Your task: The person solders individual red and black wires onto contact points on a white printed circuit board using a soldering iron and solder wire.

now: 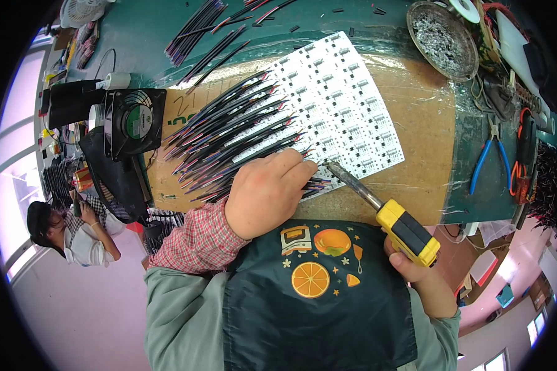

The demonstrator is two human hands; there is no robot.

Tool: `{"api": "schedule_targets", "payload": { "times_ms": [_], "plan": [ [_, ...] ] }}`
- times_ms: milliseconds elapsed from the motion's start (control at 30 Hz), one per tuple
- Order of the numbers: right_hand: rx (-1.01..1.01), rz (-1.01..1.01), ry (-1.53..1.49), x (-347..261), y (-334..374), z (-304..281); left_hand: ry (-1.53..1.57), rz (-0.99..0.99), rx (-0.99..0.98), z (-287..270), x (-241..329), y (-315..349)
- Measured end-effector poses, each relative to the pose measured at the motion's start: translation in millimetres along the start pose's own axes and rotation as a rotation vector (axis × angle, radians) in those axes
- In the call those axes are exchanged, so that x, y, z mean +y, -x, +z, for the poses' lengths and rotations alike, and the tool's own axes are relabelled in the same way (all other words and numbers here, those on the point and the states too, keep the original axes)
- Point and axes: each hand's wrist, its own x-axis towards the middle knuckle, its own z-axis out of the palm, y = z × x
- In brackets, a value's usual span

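A white circuit board sheet (353, 105) printed with rows of small black parts lies slanted on the work board. Many thin black, red and blue wires (229, 123) fan leftward from its left half. My left hand (266, 191) rests over the wires at the sheet's near edge, its fingers closed in a pinch on a wire, largely hidden beneath them. In my right hand (408, 263) is a yellow-and-black soldering gun (408, 232), gripped by its body. Its metal tip meets the sheet just right of my left fingertips.
Beneath the sheet is a brown work board (424, 123) on a green table. A black fan (135, 123) stands left. Loose wires (195, 31) lie at the back. A round dish of grey scraps (442, 40) and blue-handled pliers (490, 157) are right. Another person (80, 229) sits far left.
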Motion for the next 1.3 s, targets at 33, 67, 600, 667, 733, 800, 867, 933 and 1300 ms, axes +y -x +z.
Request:
{"api": "schedule_targets", "payload": {
  "times_ms": [33,67,600,667,733,800,867,933,1300],
  "plan": [
    [0.01,0.019,-0.009,-1,0,1,-0.005,0.002,-0.001,0,0,0],
    [0.01,0.018,-0.009,1,1,1,-0.006,0.003,-0.002,0,0,0],
    [-0.041,-0.041,-0.007,8,2,-4,-0.052,0.016,-0.016,-2,1,-1],
    [-0.032,-0.057,-0.011,6,1,-1,-0.054,0.02,-0.02,-3,1,-2],
    [0.004,-0.061,-0.054,6,1,1,-0.045,0.017,-0.03,-4,2,-3],
    [0.011,-0.063,-0.069,3,0,2,-0.017,0.005,-0.041,-8,5,-5],
    [0.018,-0.066,-0.082,3,0,2,0.011,-0.006,-0.05,-9,6,-5],
    [0.009,-0.066,-0.075,6,1,0,0.115,-0.037,-0.083,-11,6,-3],
    [0.008,-0.092,-0.006,12,8,-7,-0.147,0.294,0.202,-32,18,6]
  ]
}}
